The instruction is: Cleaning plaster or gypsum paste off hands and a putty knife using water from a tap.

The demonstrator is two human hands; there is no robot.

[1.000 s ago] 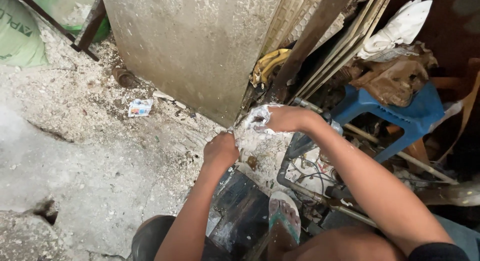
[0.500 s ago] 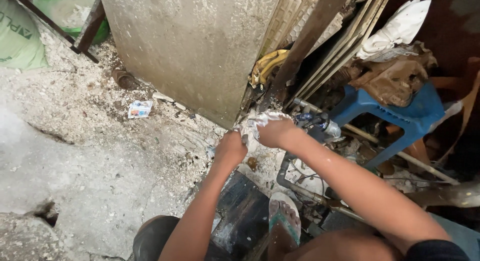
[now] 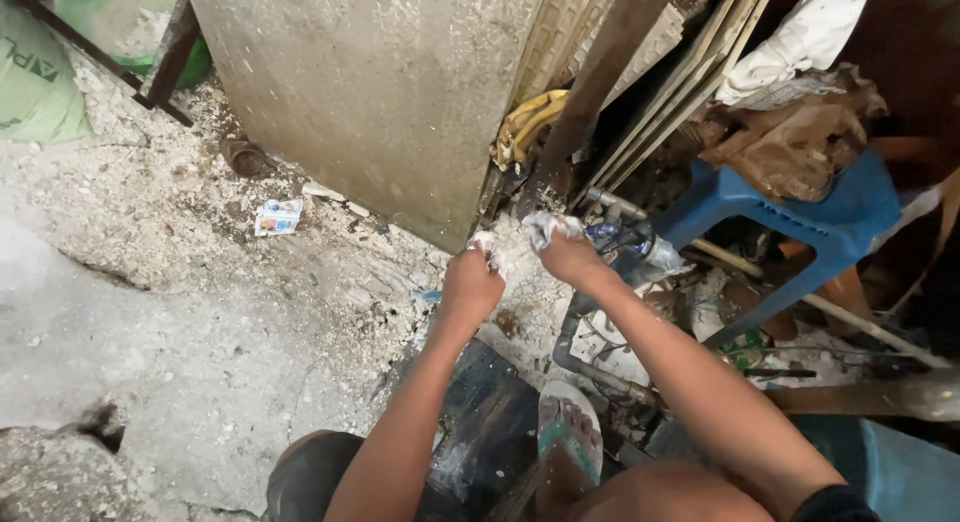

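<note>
Rubble-strewn concrete floor (image 3: 180, 312) under me. Left hand (image 3: 472, 282) is closed on a white scrap (image 3: 487, 244), right hand (image 3: 565, 254) closed on crumpled plastic (image 3: 548, 225). Both bits barely pinched; one tug, they'd probably tear or drop into the junk just beyond.

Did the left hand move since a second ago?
Yes. The left hand went up and to the right, closer to the bottom corner of the grey slab and to the right hand.

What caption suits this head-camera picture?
Both hands, left hand and right hand, grip crumpled white scraps beside a concrete slab.
</note>
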